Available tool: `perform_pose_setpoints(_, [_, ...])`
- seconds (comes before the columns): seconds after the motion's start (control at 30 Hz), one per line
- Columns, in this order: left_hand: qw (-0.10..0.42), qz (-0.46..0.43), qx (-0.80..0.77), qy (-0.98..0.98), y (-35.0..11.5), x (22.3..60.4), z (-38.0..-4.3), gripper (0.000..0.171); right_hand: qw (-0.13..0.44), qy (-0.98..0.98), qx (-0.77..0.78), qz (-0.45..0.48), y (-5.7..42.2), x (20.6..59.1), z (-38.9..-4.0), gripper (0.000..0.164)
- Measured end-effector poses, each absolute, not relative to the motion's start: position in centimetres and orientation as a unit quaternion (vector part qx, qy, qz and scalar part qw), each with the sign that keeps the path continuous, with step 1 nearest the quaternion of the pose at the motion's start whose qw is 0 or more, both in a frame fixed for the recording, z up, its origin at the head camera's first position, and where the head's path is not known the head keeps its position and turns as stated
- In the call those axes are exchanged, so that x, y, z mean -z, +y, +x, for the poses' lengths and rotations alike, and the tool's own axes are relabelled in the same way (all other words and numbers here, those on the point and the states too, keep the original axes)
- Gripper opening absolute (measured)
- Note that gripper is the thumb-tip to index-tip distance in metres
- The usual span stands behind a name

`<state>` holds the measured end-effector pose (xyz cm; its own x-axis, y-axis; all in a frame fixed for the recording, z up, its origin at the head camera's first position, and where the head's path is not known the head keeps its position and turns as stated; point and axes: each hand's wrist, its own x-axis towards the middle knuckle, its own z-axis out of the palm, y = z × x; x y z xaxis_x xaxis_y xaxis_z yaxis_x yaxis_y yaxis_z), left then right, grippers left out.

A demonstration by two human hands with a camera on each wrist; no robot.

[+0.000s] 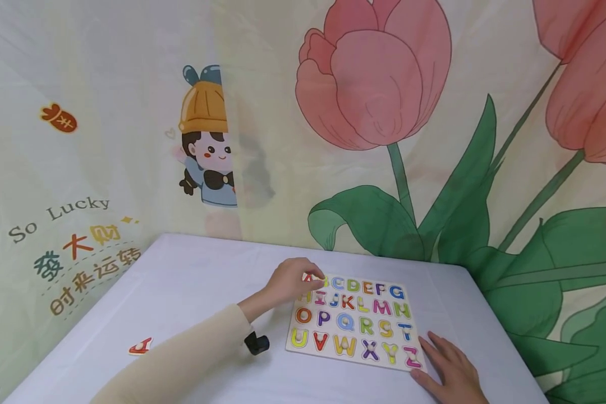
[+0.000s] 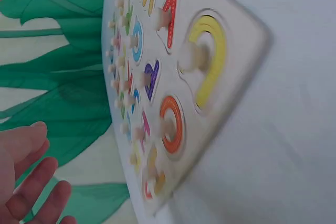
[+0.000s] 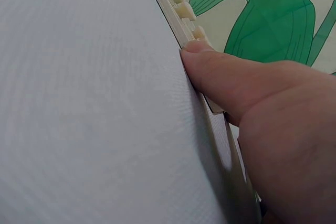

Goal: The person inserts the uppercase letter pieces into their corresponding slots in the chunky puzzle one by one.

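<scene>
A wooden alphabet puzzle board (image 1: 328, 358) lies on the table, its colourful letters bearing small peg knobs. My left hand (image 1: 294, 280) is over the board's far left corner, thumb and fingertips beside the A and B. In the left wrist view, the left hand's fingers (image 2: 39, 182) are loosely bent and apart, with nothing visible between them. At the near right corner, by the pink Z (image 1: 412, 357), my right hand (image 1: 451, 367) touches the board's edges. The right wrist view shows its thumb (image 3: 226, 74) straight against the board's side; the other fingers are hidden there.
A small loose red piece (image 1: 141, 346) with a pale border lies on the table's left, beside my left sleeve (image 1: 182, 356). A black device (image 1: 257, 343) is under the left wrist. Behind the white table (image 1: 217, 264) hangs a printed curtain with tulips (image 1: 379, 84).
</scene>
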<state>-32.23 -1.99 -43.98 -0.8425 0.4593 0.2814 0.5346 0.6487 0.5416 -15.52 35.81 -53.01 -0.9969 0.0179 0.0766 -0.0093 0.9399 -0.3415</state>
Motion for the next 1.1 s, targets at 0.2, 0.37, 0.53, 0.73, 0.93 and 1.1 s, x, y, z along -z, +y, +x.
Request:
perform_pose_setpoints(0.2, [0.096,-0.233,0.324,-0.912,-8.4,44.2,-30.4,0.013,0.016,-0.984,-0.180,-0.002,35.3,52.4,-15.7,0.096])
perform_pose_setpoints(0.37, [0.126,-0.194,0.317,-0.920,-14.2,44.9,-28.2,0.013,0.011,-0.984,-0.178,-0.001,35.1,52.0,-15.8,0.096])
perform_pose_setpoints(0.53, [0.165,-0.169,0.300,-0.924,-19.9,45.5,-25.7,0.013,0.026,-0.985,-0.172,0.008,35.2,51.9,-15.7,0.093])
perform_pose_setpoints(0.73, [0.190,-0.106,0.264,-0.940,-25.8,46.1,-22.7,0.013,0.030,-0.985,-0.172,0.007,35.3,51.8,-15.8,0.094])
perform_pose_setpoints(0.93, [0.090,-0.020,0.256,-0.962,-30.9,47.1,-20.6,0.026,0.038,-0.984,-0.172,0.012,35.6,52.4,-15.7,0.093])
perform_pose_setpoints(1.1, [0.045,0.013,0.247,-0.968,-33.9,47.7,-19.4,0.025,0.046,-0.984,-0.171,0.010,35.8,53.0,-15.6,0.095])
